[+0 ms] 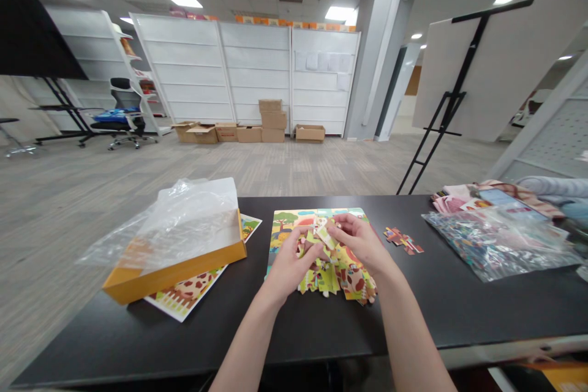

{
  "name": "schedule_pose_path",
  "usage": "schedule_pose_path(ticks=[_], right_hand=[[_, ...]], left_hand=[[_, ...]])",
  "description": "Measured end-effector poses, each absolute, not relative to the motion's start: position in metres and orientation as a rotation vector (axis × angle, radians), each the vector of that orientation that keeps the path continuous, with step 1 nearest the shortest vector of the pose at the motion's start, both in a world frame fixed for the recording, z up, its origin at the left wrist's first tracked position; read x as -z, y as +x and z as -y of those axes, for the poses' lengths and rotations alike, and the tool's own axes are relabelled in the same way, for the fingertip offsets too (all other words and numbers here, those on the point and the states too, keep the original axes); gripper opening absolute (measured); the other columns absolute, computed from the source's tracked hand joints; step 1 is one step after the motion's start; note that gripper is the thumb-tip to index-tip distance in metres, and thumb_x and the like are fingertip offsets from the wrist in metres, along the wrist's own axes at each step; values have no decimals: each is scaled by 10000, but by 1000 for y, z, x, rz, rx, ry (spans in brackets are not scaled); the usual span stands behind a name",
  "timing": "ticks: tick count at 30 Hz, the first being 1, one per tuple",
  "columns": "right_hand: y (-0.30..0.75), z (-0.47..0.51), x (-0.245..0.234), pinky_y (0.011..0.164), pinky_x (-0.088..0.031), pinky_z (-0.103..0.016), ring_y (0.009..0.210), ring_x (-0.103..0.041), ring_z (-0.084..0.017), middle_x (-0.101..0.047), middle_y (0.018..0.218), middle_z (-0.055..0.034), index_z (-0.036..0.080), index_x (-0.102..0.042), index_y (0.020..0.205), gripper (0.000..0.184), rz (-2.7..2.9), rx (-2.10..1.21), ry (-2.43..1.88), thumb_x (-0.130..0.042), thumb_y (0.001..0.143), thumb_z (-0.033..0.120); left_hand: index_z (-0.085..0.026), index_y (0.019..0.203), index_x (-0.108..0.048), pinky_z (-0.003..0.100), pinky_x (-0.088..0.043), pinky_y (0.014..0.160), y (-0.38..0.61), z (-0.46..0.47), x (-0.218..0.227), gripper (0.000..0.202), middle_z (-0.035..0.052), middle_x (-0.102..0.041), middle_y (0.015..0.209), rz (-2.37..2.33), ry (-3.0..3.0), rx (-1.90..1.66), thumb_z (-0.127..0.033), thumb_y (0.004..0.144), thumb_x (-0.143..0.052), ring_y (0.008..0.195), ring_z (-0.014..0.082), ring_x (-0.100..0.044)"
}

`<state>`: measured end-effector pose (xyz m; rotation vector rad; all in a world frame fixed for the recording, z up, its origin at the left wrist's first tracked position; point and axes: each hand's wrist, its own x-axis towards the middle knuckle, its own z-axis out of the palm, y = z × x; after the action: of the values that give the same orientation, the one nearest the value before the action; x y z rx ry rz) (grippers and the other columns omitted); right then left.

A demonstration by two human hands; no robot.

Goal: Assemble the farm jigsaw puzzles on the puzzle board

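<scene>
Jigsaw pieces held between two bare hands, near the lower centre of the frame. The left hand has its thumb and fingers closed around a small clutch of pieces; the right hand pinches a pale piece by its edge at the upper side of the clutch. Exact fingertip contacts are partly hidden, and the number of pieces held cannot be told. Directly below the hands, a loose pile of green, yellow and brown-spotted pieces lies over the lower part of a picture board on the black worktop. A few reddish pieces lie apart, right of the board. At left, a yellow box with clear plastic wrap across it rests tilted over a printed sheet; at right lies a clear bag of small coloured contents.

Handling (judged): the pieces appear to be card, hence light and fairly stiff, with smooth faces that may slide over one another. The narrow tabs are likely the weakest points; a light pinch on the broad body, or on opposite edges, should suit best.
</scene>
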<state>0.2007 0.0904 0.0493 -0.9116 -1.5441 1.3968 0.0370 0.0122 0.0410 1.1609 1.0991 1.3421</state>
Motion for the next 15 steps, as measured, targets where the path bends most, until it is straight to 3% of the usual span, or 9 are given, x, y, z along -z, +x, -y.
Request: schedule_pose_path(ticks=[4, 10, 15], right_hand=[[204, -88, -54, 683, -492, -278, 732, -625, -151, -691, 851, -29, 187, -643, 965, 413, 1453, -1364, -934, -797, 735, 495], [201, -81, -59, 717, -527, -294, 765, -657, -169, -719, 877, -38, 187, -673, 920, 384, 1590, -1531, -825, -782, 748, 512], [203, -86, -57, 692, -538, -297, 746, -667, -176, -734, 883, -47, 198, -682, 936, 426, 1390, -1439, -894, -816, 701, 528]], left_hand=[[-194, 1132, -561, 264, -548, 582, 38, -8, -46, 439, 68, -727, 991, -1116, 1162, -1288, -400, 783, -730, 795, 213, -721], [-187, 902, -609, 265, -544, 568, 37, -8, -47, 265, 47, -716, 872, -1213, 1247, -1318, -432, 835, -683, 748, 209, -704], [-207, 1208, -536, 296, -596, 637, 37, -10, -41, 491, 61, -704, 1024, -1069, 1147, -1335, -366, 788, -735, 855, 215, -709]])
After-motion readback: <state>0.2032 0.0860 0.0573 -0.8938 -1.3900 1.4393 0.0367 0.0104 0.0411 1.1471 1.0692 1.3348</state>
